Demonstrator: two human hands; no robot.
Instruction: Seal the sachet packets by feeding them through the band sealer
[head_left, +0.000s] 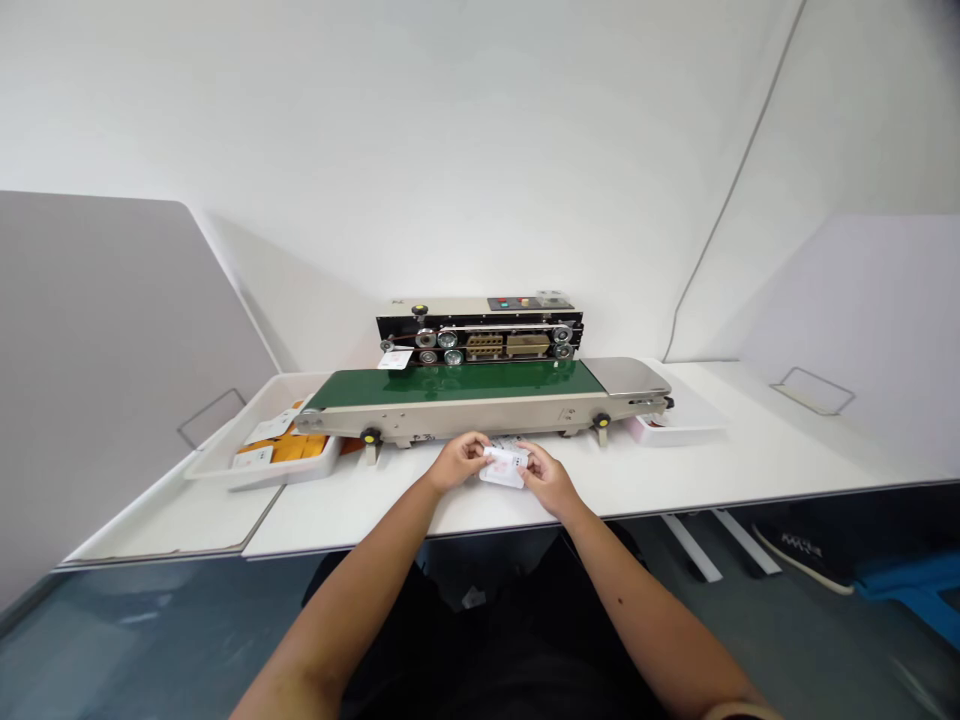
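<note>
Between my two hands is a small white printed pouch [504, 468], held just above the front of the white table. My left hand [459, 461] pinches its left edge, and my right hand [550, 481] grips the right edge. Beyond them stands a band sealing machine [480, 333] with a green conveyor belt [457, 383]. Another white pouch [394, 359] sits at the left end of the sealing rollers, above the belt.
A white tray [330, 462] with orange and white pouches [289, 442] stands at the left. Another white tray [686, 432] lies partly under the machine's right end. Grey partitions [112, 330] flank the table [780, 450]. A shoe [802, 555] shows on the floor at right.
</note>
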